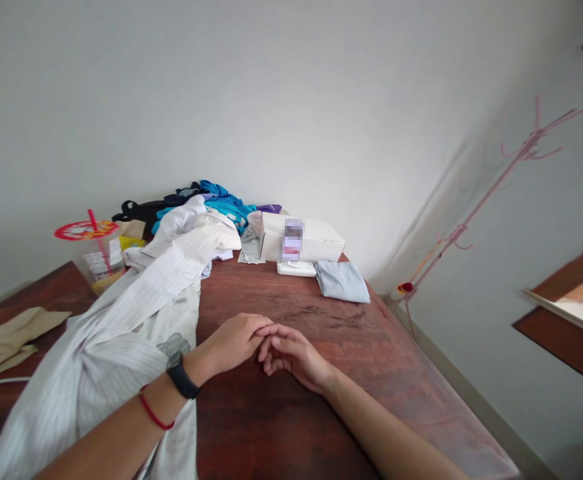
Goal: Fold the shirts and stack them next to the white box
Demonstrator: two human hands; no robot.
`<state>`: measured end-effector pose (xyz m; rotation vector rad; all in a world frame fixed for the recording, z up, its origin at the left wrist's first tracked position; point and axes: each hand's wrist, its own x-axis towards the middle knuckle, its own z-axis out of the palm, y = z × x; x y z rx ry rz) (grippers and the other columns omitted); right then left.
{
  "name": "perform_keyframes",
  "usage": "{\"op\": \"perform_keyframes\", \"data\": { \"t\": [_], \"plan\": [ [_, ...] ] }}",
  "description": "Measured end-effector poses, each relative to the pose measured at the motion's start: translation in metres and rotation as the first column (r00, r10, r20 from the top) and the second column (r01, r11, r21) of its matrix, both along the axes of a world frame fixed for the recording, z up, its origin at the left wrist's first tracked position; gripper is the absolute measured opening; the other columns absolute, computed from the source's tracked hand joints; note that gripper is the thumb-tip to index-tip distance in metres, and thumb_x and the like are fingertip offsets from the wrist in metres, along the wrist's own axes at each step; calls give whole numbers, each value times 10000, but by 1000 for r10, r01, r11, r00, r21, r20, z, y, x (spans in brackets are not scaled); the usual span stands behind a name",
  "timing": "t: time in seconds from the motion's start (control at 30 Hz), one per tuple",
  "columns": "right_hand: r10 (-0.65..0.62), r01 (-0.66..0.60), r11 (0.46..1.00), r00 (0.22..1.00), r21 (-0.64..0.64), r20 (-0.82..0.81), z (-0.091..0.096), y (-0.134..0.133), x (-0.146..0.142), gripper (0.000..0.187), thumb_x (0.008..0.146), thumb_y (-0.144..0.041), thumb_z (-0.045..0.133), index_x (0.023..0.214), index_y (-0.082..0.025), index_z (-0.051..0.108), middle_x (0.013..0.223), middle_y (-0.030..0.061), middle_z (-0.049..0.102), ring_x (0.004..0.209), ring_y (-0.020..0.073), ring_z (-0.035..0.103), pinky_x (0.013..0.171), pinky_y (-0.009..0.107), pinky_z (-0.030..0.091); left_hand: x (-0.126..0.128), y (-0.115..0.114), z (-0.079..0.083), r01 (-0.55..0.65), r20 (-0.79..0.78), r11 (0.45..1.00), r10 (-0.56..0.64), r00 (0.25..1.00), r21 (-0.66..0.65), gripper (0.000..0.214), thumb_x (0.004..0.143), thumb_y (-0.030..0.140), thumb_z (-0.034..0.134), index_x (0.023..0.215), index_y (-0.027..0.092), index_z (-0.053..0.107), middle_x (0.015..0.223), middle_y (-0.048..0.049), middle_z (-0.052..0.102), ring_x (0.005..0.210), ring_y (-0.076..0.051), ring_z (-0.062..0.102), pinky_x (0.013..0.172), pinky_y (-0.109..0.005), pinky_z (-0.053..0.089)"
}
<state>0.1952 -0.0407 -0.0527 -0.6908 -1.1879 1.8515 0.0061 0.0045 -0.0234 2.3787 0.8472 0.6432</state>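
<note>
My left hand (236,340) and my right hand (296,357) meet over the middle of the wooden table (271,427). The right fingers are loosely bent and apart, with the upper ones touching the left fingers; no object shows in them. Most of the left fingers are turned away or hidden, so their closure is unclear. On the left wrist are a black watch band (182,377) and a red cord bracelet (155,412). Beneath the left forearm lies a long white striped garment (136,307), spread along the table's left part.
A clothes pile (226,203) sits at the back, beside a white box (316,237). Before the box are a white device (296,269) and folded grey cloth (342,280). A plastic cup (99,260) and brown paper (16,337) lie left. A pink coat stand (486,183) is right.
</note>
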Motion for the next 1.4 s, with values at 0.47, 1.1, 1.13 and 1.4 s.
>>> {"op": "perform_keyframes", "data": {
  "t": [0.47,1.1,1.13,1.4],
  "plan": [
    [-36,36,999,999,13,0,0,1,0,465,876,-404,703,1276,-172,657,870,50,708,677,131,646,662,274,509,-3,2,3,-64,94,997,59,994,53,268,912,161,523,1030,264,740,1014,5,778,947,-188,710,860,-269,486],
    [-15,15,1000,1000,-12,-19,-5,7,3,409,888,-436,699,1189,-158,707,895,68,715,703,141,686,659,271,549,-2,1,3,-85,99,984,70,993,153,289,833,63,558,977,241,734,951,16,774,885,-167,703,800,-253,475],
    [-15,14,1000,1000,-8,-17,-5,7,3,411,888,-435,701,1193,-160,706,893,68,715,700,140,686,658,271,550,-2,0,4,-85,99,985,71,993,153,287,830,61,559,971,239,734,944,18,773,880,-164,701,797,-250,471],
    [-11,11,1000,1000,-3,5,-7,6,3,428,870,-432,728,1215,-181,689,879,57,718,686,135,686,654,273,551,-2,-1,6,-88,95,986,75,993,142,269,828,69,573,959,240,734,936,26,775,858,-157,696,781,-243,454]
  ]
}}
